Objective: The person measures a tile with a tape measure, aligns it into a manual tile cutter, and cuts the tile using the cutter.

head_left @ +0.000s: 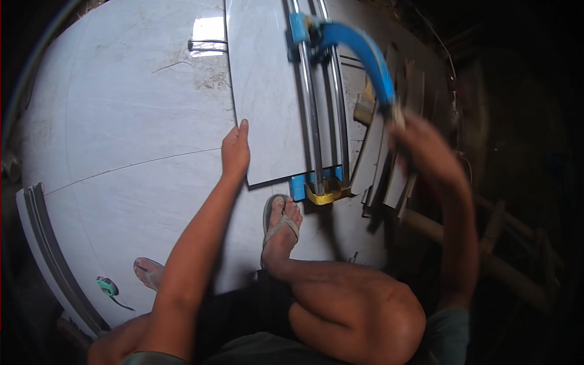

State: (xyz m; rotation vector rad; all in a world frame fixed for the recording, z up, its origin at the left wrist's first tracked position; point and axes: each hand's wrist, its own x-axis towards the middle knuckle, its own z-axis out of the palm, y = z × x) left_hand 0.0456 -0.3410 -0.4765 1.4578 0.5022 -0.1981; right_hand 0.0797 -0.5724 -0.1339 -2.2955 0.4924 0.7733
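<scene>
A large pale tile (261,91) lies under the two steel rails of a manual tile cutter (310,103). My left hand (236,148) grips the tile's left edge near its lower corner, thumb on top. At the right, my right hand (426,146) is closed round the end of the cutter's curved blue handle (362,52); motion blurs the hand a little. The handle rises from the blue carriage (299,27), which sits high up on the rails, at the far part of the tile. Close to my foot is the cutter's blue and yellow end (328,193).
Several narrow cut tile strips (398,176) lie to the right of the cutter. A green tape measure (107,286) rests on the tiled floor (121,201) at the lower left, near a long grey strip (52,243). A wooden frame (493,237) stands in shadow at the right.
</scene>
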